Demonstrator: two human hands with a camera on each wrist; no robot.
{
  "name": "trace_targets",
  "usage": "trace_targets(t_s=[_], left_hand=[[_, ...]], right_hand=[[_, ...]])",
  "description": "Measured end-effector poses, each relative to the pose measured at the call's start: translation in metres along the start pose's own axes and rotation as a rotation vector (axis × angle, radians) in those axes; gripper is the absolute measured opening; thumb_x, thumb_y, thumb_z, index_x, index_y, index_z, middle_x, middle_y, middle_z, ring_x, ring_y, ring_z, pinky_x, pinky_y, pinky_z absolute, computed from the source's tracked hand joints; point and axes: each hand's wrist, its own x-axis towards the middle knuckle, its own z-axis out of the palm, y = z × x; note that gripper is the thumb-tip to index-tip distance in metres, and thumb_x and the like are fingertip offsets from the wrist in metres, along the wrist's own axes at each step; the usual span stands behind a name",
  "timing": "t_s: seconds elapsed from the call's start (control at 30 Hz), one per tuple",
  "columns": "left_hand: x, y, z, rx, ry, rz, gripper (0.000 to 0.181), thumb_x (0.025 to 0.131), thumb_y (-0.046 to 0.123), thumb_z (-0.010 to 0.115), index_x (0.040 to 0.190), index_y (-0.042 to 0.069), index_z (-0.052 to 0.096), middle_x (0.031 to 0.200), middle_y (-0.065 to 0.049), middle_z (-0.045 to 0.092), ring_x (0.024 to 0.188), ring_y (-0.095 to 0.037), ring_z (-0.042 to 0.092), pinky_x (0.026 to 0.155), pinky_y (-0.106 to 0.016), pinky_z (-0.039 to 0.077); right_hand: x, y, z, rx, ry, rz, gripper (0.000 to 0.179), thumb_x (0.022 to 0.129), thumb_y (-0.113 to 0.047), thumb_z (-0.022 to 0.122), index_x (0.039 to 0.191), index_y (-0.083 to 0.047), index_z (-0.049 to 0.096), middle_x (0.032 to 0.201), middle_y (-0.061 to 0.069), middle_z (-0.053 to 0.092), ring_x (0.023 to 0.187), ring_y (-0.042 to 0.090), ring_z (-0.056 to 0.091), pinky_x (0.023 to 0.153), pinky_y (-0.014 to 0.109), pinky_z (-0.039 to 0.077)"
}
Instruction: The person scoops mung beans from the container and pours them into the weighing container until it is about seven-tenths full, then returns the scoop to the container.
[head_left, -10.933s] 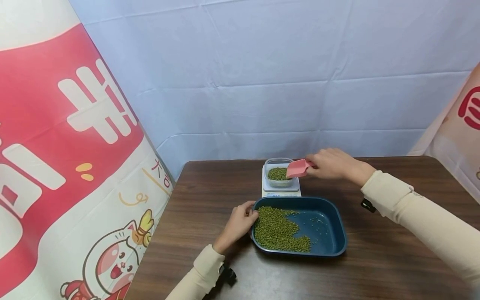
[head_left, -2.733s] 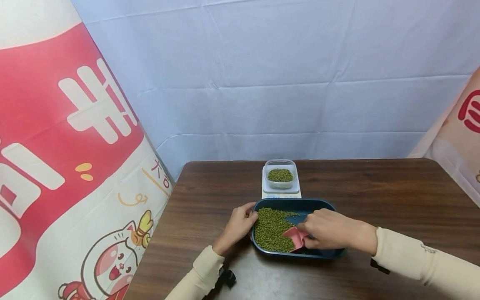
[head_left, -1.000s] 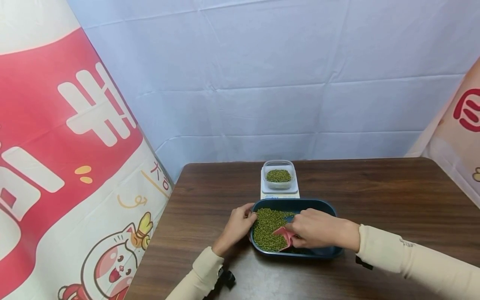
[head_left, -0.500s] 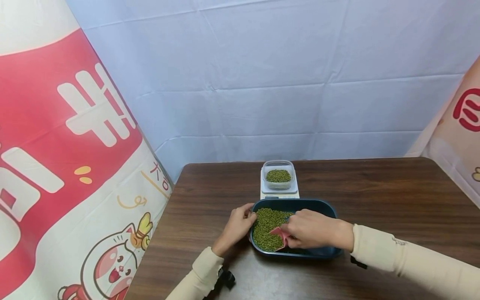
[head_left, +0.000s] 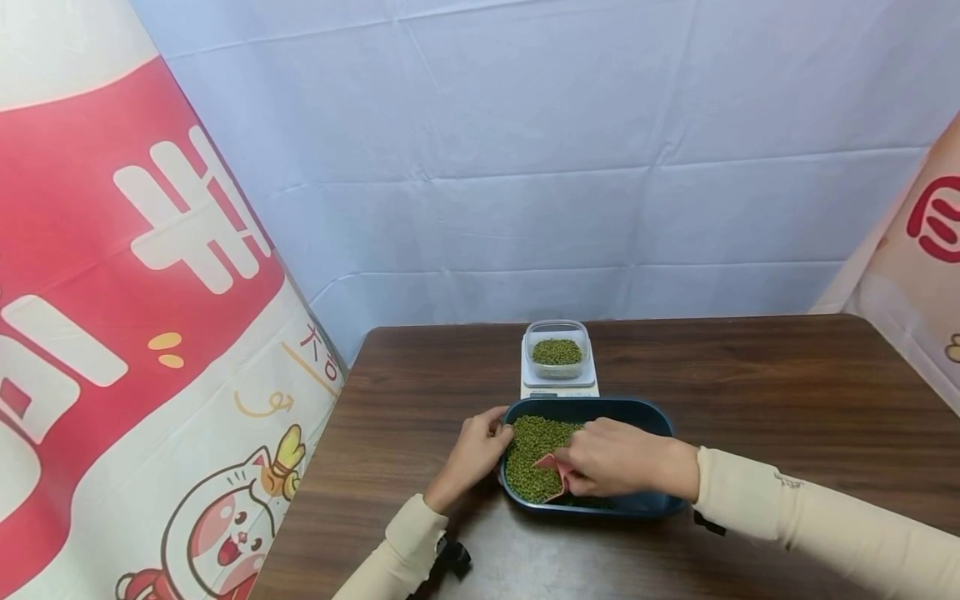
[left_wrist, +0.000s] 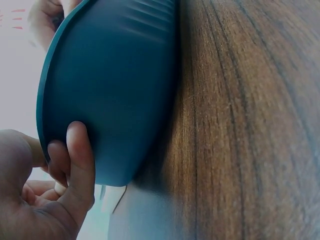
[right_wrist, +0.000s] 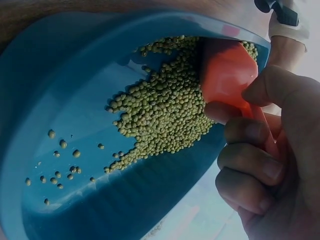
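My right hand [head_left: 618, 457] grips the handle of a small pink scoop [right_wrist: 227, 75]. The scoop's blade sits in the mung beans [head_left: 534, 454] heaped at the left part of a deep blue tray [right_wrist: 65, 100]. With thumb and fingers, my left hand [head_left: 474, 450] pinches the tray's left rim, and in the left wrist view its fingertips lie against the outer wall [left_wrist: 115, 85]. Behind the tray, a clear plastic container [head_left: 557, 348] holds more mung beans. It stands on a white kitchen scale [head_left: 592, 387], whose front edge is close to the tray.
Several loose beans [right_wrist: 62, 143] lie scattered over the tray's right floor. The brown wooden table [head_left: 750, 392] extends to both sides. A pale cloth backdrop [head_left: 525, 167] hangs behind it, with a printed banner [head_left: 90, 292] at the left.
Earlier my right hand held the scoop over the container on the scale; it came down into the tray. Since then the scoop has pushed leftward into the beans. My left hand stays at the rim.
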Motion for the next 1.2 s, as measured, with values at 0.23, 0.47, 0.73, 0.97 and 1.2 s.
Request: trace_targets(t_s=[0.23, 0.47, 0.73, 0.97, 1.2], left_hand=[[0.000, 0.000, 0.000, -0.006, -0.007, 0.000, 0.036, 0.103, 0.010, 0.059, 0.136, 0.005, 0.071, 0.066, 0.009, 0.054, 0.053, -0.002, 0.043, 0.057, -0.019, 0.041], [-0.001, 0.002, 0.000, 0.003, -0.001, 0.008, 0.035, 0.101, 0.008, 0.059, 0.134, 0.005, 0.072, 0.066, 0.010, 0.053, 0.054, -0.002, 0.043, 0.057, -0.019, 0.039], [-0.002, 0.001, 0.002, -0.010, 0.004, -0.002, 0.035, 0.102, 0.008, 0.058, 0.134, 0.004, 0.072, 0.067, 0.009, 0.053, 0.054, -0.002, 0.043, 0.056, -0.019, 0.039], [-0.001, 0.002, 0.001, -0.009, 0.011, 0.010, 0.034, 0.101, 0.008, 0.059, 0.132, 0.004, 0.073, 0.067, 0.009, 0.053, 0.055, -0.001, 0.044, 0.057, -0.019, 0.039], [-0.001, 0.003, 0.000, 0.011, 0.005, 0.002, 0.034, 0.101, 0.008, 0.058, 0.132, 0.006, 0.073, 0.068, 0.009, 0.053, 0.056, -0.001, 0.044, 0.058, -0.019, 0.039]], right_hand=[[0.003, -0.001, 0.001, 0.000, -0.003, 0.001, 0.016, 0.096, -0.018, 0.069, 0.084, -0.025, 0.063, 0.063, -0.020, 0.050, 0.052, -0.008, 0.030, 0.050, 0.014, 0.027], [0.007, -0.002, 0.003, -0.014, 0.013, -0.002, 0.018, 0.097, -0.019, 0.069, 0.082, -0.025, 0.061, 0.063, -0.019, 0.045, 0.052, -0.007, 0.027, 0.050, 0.015, 0.026], [0.012, 0.000, 0.006, -0.021, 0.036, 0.000, 0.018, 0.094, -0.019, 0.068, 0.079, -0.025, 0.060, 0.064, -0.020, 0.046, 0.051, -0.006, 0.026, 0.049, 0.015, 0.025], [0.012, 0.001, 0.006, 0.001, 0.045, 0.012, 0.021, 0.091, -0.017, 0.069, 0.077, -0.027, 0.057, 0.065, -0.021, 0.046, 0.052, -0.007, 0.026, 0.049, 0.015, 0.024], [0.010, 0.003, 0.008, 0.021, 0.026, 0.018, 0.021, 0.094, -0.018, 0.067, 0.079, -0.025, 0.055, 0.065, -0.020, 0.041, 0.053, -0.006, 0.025, 0.050, 0.015, 0.022]])
